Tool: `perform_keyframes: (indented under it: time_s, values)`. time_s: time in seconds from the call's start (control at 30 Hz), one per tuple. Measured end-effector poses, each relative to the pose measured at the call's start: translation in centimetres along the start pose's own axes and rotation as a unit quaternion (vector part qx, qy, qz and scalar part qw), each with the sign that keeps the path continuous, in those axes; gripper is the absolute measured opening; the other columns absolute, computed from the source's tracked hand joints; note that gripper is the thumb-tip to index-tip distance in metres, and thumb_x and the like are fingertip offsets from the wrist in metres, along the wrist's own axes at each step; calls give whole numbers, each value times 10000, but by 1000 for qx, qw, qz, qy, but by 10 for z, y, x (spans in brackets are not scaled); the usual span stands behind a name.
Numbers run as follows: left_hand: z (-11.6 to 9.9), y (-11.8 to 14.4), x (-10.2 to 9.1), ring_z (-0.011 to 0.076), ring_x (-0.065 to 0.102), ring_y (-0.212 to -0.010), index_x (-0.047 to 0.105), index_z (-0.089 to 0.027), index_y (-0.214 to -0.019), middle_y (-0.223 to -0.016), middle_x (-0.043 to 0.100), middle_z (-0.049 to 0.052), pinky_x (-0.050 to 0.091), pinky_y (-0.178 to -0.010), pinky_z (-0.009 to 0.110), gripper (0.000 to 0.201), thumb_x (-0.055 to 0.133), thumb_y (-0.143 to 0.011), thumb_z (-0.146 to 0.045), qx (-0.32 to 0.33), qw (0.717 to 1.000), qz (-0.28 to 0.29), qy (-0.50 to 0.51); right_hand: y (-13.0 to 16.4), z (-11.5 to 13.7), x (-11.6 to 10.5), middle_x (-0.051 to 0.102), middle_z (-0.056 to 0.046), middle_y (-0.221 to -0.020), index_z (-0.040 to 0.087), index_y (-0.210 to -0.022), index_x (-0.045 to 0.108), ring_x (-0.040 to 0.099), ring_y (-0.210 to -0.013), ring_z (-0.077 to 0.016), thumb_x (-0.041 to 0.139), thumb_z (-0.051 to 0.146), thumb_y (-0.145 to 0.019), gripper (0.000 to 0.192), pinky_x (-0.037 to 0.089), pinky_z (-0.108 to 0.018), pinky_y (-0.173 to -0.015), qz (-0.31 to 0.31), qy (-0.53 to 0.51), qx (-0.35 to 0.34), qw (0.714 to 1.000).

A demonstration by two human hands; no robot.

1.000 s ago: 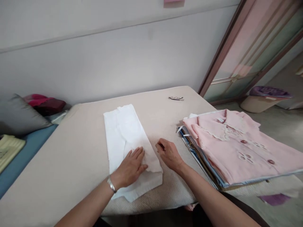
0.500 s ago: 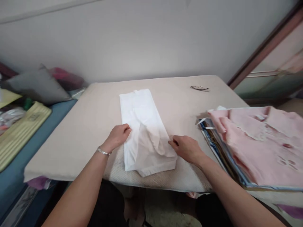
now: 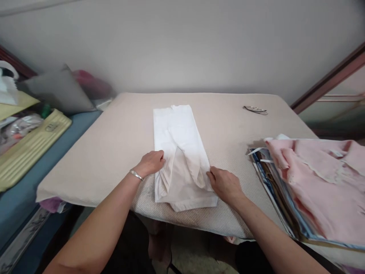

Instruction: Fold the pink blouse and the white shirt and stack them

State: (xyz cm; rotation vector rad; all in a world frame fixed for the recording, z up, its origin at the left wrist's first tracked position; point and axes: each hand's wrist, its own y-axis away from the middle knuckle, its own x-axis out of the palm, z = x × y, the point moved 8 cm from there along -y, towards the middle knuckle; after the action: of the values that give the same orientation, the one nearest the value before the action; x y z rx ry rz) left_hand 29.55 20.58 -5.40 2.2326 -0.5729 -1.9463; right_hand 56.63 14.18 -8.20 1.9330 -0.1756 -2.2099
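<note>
A white garment (image 3: pixel 184 133), folded into a long narrow shape, lies on the cloth-covered table (image 3: pixel 114 152) in front of me. Its near half shows loose folds and a thinner, see-through layer. My left hand (image 3: pixel 152 161), with a silver bracelet on the wrist, pinches the garment's left edge. On the opposite side, my right hand (image 3: pixel 225 182) has its fingers closed on the right edge, lower down. The fingertips of both hands are partly hidden by the hands themselves.
To the right lies a stack of folded clothes (image 3: pixel 273 186) with a pink garment (image 3: pixel 322 182) on top. Eyeglasses (image 3: pixel 255 110) rest toward the back right. At left, a yellow ribbed bag (image 3: pixel 37 144) and a grey cushion (image 3: pixel 61 91) sit on a blue surface. A wall rises behind.
The view has turned slightly left, so everything appears shifted right. My hands stay at the garment's two edges, and the folds in its near half have shifted a little.
</note>
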Motion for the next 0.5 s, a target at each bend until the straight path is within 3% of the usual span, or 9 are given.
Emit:
perform_keyframes:
  time_s: [0.33, 0.5]
  values:
    - [4, -4, 5, 255, 649, -866, 556, -231, -939, -993, 692, 91, 428, -687, 347, 134, 442, -915, -297, -11, 1000, 16, -22, -11, -33, -9, 733, -87, -946, 231, -896, 709, 666, -879, -229, 416, 341, -1010, 333, 324, -294, -647, 44, -47, 58, 996]
    - [2, -5, 6, 261, 648, -863, 552, -225, -956, -994, 691, 99, 431, -680, 349, 150, 436, -925, -316, -9, 999, 16, -32, -13, -22, -8, 732, -92, -952, 223, -1030, 668, 666, -838, -235, 355, 530, -1046, 440, 339, -298, -652, -20, -50, 68, 996]
